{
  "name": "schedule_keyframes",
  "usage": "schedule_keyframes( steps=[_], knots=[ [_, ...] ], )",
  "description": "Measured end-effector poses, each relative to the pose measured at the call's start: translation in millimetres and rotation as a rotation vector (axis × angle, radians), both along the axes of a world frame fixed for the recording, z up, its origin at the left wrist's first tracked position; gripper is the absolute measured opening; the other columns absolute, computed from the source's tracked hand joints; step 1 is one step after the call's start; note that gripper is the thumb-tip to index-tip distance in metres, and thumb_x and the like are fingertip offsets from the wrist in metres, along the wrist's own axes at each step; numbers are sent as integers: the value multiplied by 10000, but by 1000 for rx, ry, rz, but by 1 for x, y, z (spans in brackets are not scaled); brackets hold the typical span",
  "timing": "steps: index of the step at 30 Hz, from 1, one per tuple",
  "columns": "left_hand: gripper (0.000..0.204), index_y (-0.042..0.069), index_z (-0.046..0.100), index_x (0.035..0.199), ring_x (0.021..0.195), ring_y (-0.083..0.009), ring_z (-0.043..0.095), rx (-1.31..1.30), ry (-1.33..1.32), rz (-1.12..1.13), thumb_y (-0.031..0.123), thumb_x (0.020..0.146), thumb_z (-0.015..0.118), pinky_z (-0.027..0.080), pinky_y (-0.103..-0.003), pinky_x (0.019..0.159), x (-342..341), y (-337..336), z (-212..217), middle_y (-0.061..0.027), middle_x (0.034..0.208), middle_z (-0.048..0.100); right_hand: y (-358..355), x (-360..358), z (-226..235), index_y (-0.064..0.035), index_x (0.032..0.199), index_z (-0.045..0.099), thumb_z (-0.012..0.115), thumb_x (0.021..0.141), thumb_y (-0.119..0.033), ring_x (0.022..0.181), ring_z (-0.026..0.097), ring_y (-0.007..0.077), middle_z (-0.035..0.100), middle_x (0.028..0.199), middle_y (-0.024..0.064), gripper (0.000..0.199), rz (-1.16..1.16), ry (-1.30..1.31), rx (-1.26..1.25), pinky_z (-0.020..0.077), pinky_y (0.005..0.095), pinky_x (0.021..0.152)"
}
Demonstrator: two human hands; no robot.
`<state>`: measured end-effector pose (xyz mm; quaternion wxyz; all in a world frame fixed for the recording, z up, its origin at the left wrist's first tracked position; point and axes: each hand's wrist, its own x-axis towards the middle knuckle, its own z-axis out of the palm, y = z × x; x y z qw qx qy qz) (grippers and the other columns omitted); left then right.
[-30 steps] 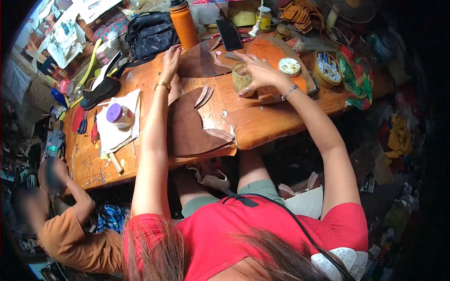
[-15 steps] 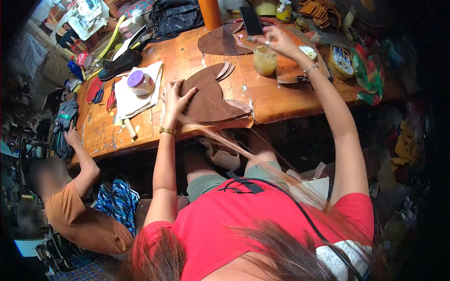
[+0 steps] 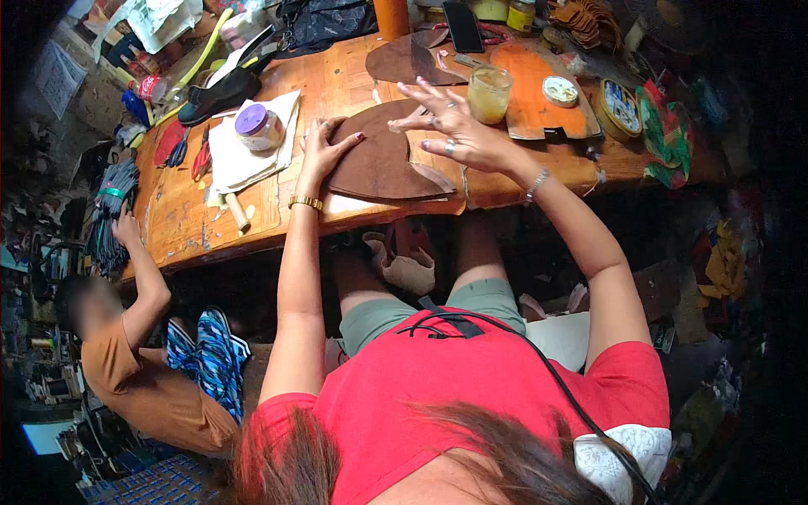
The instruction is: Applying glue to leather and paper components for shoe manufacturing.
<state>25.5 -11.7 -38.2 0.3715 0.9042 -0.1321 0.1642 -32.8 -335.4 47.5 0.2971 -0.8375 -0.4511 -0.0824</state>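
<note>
On the wooden table lies a stack of dark brown, curved leather pieces (image 3: 366, 164), with paler edges showing at its right. My left hand (image 3: 323, 153) rests at the left edge of the stack, thumb stretched over the leather and the other fingers flat. Over the stack's right side hovers my right hand (image 3: 463, 135), its fingers spread with nothing seen in them. Just beyond that hand stands a glass jar (image 3: 490, 97) of yellowish, cloudy stuff. A flat stick (image 3: 468, 61) lies beside the jar. Another dark brown leather piece (image 3: 396, 63) is farther back.
Left of the stack, a purple-lidded jar (image 3: 259, 128) stands on white sheets (image 3: 227, 164). Red-handled pliers (image 3: 202, 156) and a wooden handle (image 3: 237, 212) lie nearby. A phone (image 3: 465, 32) is at the back. A person in a brown shirt (image 3: 156, 379) sits at left.
My right hand has come down and left from above the glass jar to the leather stack, and its fingers have spread. My left hand stays at the stack's edge.
</note>
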Motion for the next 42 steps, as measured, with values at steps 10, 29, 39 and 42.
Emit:
schedule_keyframes(
  steps=[10,29,39,42],
  knots=[
    [593,-11,728,1202,1104,-308,655,-34,-2,-17,369,780,899,527,-397,965,1,0,-2,-188,1167,665,29,115,-66,-385,1508,532,477,1027,-580,1606,85,320,85,1749,69,522,-318,-283,-407,-4,670,1231],
    [560,-16,689,1053,984,-270,695,-115,-4,41,359,725,945,550,-379,874,1,-2,-3,-177,1017,720,23,19,-54,-453,1564,416,460,964,-707,1603,65,363,56,1752,82,652,94,-260,-436,-16,689,1215],
    [578,-9,657,1027,953,-353,678,-76,-180,35,429,746,908,513,-449,868,-1,-3,-6,-200,986,703,22,-54,-61,-459,1539,458,395,956,-764,1598,51,398,43,1747,128,661,89,-168,-315,-38,741,1177],
    [449,-4,640,1017,933,-354,670,2,-340,49,347,836,855,502,-448,861,-3,-1,-5,-187,965,697,21,-68,-62,-458,1494,527,357,957,-785,1604,-2,382,50,1748,125,651,163,5,-309,-48,758,1158]
  ],
)
